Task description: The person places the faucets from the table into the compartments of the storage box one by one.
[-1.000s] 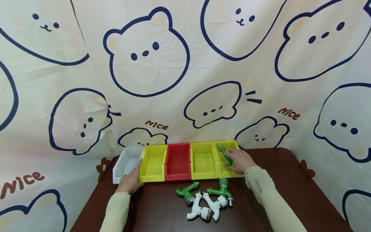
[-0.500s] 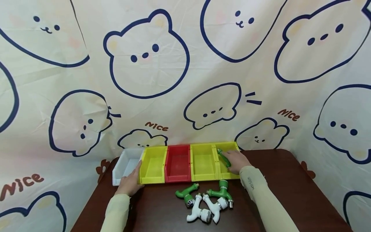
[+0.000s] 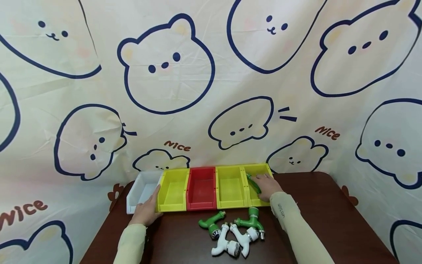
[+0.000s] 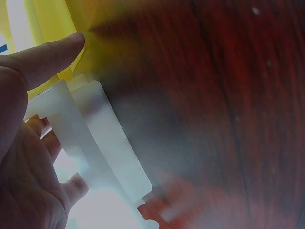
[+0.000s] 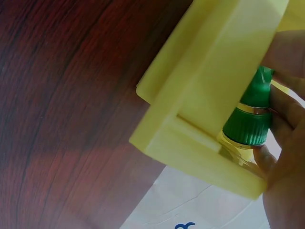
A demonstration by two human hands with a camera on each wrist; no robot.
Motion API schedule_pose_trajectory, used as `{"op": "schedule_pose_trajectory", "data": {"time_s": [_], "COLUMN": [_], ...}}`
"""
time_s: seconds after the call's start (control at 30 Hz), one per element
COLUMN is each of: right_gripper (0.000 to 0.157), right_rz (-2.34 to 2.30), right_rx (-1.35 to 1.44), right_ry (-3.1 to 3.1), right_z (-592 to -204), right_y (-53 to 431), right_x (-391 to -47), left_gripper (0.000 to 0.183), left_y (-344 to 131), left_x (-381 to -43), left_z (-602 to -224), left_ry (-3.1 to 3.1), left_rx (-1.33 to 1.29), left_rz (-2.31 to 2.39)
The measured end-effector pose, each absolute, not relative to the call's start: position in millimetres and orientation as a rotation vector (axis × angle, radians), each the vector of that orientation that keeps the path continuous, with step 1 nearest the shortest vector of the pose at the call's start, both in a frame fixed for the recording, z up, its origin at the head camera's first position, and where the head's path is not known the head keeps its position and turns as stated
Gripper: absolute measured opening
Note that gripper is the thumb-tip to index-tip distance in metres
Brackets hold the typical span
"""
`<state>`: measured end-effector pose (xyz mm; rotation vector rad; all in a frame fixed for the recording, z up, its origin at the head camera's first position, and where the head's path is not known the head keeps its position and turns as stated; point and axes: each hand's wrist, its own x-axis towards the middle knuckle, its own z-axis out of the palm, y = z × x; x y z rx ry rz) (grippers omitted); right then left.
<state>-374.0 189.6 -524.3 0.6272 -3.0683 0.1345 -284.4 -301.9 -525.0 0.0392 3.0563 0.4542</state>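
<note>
In the head view my right hand [image 3: 268, 187] grips a green faucet [image 3: 253, 184] inside the rightmost yellow bin [image 3: 258, 169]. The right wrist view shows its ribbed green knob [image 5: 245, 127] behind the bin's wall, fingers around it; the faucet's far end is hidden. My left hand [image 3: 145, 212] rests at the front corner where the white bin [image 3: 133, 200] meets the yellow bin [image 3: 173, 189]. Its index finger lies along their shared wall. Up close in the left wrist view, the thumb [image 4: 57, 55] stretches straight across the yellow front, with other fingertips over the white bin.
A red bin [image 3: 202, 189] and another yellow bin [image 3: 229, 187] stand mid-row. In front, on the dark wooden table [image 3: 184, 242], lie two green faucets [image 3: 211, 223] and two white faucets [image 3: 224, 242], close together. A printed cloth [image 3: 165, 88] hangs behind the row.
My right hand has shifted a little left and toward me in the rightmost bin, and the green faucet is lower and more tilted. The left hand keeps its place.
</note>
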Motion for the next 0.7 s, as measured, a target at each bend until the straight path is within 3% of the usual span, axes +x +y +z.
{"op": "schedule_pose_trajectory", "data": {"time_s": [0.7], "right_gripper": [0.068], "right_rz": [0.118], "right_rx": [0.632], "right_ry": [-3.156], "right_z": [-523.4], "right_y": [184.2], "right_x": [-378.6], "left_gripper": [0.104], "left_y": [-300.9], "left_x": [-283.9], "left_z": [-525.6], "left_ry": [3.069], "left_rx": [0.052], "left_rz": [0.451]}}
